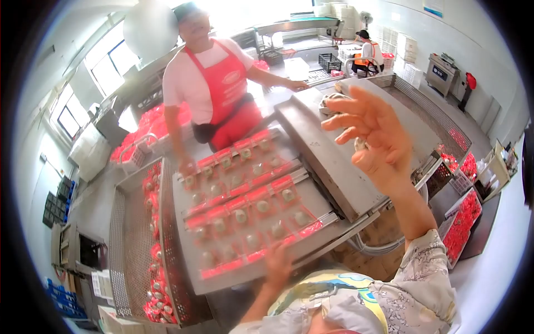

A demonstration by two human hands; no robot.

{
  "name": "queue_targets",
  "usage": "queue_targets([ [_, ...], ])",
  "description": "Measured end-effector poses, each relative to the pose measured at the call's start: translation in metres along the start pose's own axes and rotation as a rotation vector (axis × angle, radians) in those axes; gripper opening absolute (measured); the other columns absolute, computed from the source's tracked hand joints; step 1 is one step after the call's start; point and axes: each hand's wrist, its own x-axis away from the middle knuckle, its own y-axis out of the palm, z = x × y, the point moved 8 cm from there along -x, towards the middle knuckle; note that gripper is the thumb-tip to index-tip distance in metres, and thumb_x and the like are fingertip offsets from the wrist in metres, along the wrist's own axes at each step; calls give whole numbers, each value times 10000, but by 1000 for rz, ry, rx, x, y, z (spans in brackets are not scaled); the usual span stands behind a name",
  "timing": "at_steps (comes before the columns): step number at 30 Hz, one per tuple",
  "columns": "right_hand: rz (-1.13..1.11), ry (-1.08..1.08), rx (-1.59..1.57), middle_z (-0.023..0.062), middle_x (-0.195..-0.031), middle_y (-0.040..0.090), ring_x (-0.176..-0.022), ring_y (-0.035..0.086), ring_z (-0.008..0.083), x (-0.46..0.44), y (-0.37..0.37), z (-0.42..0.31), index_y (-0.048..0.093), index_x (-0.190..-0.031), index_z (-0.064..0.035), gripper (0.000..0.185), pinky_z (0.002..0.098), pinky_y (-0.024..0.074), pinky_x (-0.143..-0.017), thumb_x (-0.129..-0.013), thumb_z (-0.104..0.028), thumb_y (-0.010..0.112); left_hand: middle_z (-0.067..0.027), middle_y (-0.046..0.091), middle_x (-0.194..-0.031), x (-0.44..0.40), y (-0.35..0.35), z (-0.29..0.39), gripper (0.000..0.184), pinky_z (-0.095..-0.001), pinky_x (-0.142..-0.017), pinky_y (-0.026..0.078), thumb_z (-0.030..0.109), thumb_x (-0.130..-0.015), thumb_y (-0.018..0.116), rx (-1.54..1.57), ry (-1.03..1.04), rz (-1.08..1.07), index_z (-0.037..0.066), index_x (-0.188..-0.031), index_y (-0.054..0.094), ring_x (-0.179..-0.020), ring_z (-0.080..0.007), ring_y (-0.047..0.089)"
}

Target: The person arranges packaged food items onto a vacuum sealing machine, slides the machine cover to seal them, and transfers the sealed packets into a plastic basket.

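My right hand (370, 133) is raised over the metal lid (334, 161) of the machine, fingers apart and curved, with nothing gripped. My left hand (279, 264), blurred, rests at the near edge of the metal work plate (222, 281), by the red packets; its fingers are too smeared to read. Rows of clear and red packets (262, 207), each with a pale round item inside, lie flat on the plate. A crumpled cloth (328, 103) lies on the lid behind my right hand.
A co-worker in a red apron (225, 78) stands across the plate, one hand at its far left corner. A perforated metal bin (133, 239) with red packets stands left; another bin (439, 111) is at the right. Another person (368, 53) sits far back.
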Motion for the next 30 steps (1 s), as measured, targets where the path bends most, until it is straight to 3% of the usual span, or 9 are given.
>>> queue_targets([
  [4, -191, 93, 37, 148, -1239, 565, -1022, 616, 214, 7, 27, 17, 578, -1187, -6, 494, 317, 499, -774, -769, -210, 748, -178, 561, -1183, -59, -77, -7, 473, -435, -935, 429, 183, -794, 689, 42, -56, 213, 29, -1217, 543, -1099, -341, 538],
  [5, -292, 29, 65, 146, -1222, 575, -1018, 618, 215, 7, 39, 14, 583, -1174, -2, 495, 323, 499, -783, -765, -223, 753, -133, 556, -1209, -89, -123, 3, 506, -417, -906, 452, 267, -802, 702, 123, 42, 349, 25, -1208, 521, -1068, -277, 556],
  [6, -391, -37, 90, 145, -1204, 585, -1015, 619, 217, 6, 50, 11, 588, -1160, 2, 496, 329, 499, -793, -760, -236, 758, -150, 552, -1219, -115, -172, 12, 618, -429, -971, 409, 322, -797, 709, 231, -31, 285, 8, -1270, 463, -1094, -276, 547],
  [8, -565, -78, 84, 151, -1140, 609, -984, 628, 249, 7, 75, 7, 593, -1138, 15, 518, 340, 499, -808, -742, -269, 766, -217, 501, -1281, -139, -262, 42, 801, -450, -1044, 339, 481, -797, 664, 235, 177, 563, -31, -1342, 379, -1213, -334, 484],
  [11, -850, 7, 16, 165, -1067, 628, -954, 630, 292, 14, 118, 4, 593, -1130, 25, 543, 347, 500, -804, -730, -299, 765, -217, 501, -1281, -134, -362, 98, 794, -452, -1045, 337, 474, -799, 660, 12, 531, 827, -30, -1343, 376, -1213, -335, 483],
  [12, -980, 25, 114, 149, -972, 620, -868, 620, 321, 18, 138, 7, 598, -1036, 32, 459, 364, 505, -733, -741, -290, 741, -217, 501, -1281, -130, -381, 114, 792, -452, -1046, 337, 472, -800, 658, -78, 638, 850, -30, -1344, 375, -1213, -335, 483],
  [15, -1374, -190, 252, 151, -1028, 595, -831, 611, 337, 35, 193, 10, 569, -1079, 28, 485, 382, 511, -673, -786, -338, 695, -218, 500, -1281, -116, -409, 153, 786, -455, -1046, 335, 465, -803, 654, -325, 859, 848, -29, -1345, 372, -1214, -336, 483],
  [22, -1436, -302, -209, 128, -954, 577, -756, 582, 311, 11, 237, -66, 567, -1035, 13, 373, 390, 495, -639, -835, -292, 642, -219, 500, -1282, -96, -434, 172, 771, -459, -1049, 331, 449, -810, 645, -571, 874, 819, -27, -1347, 365, -1214, -337, 482],
  [30, -1503, -255, -124, 116, -956, 579, -762, 570, 286, 14, 244, -51, 567, -1024, 4, 325, 368, 478, -628, -858, -271, 611, -221, 499, -1282, -97, -448, 147, 754, -465, -1051, 327, 431, -818, 635, -620, 755, 816, -25, -1350, 357, -1216, -338, 480],
])
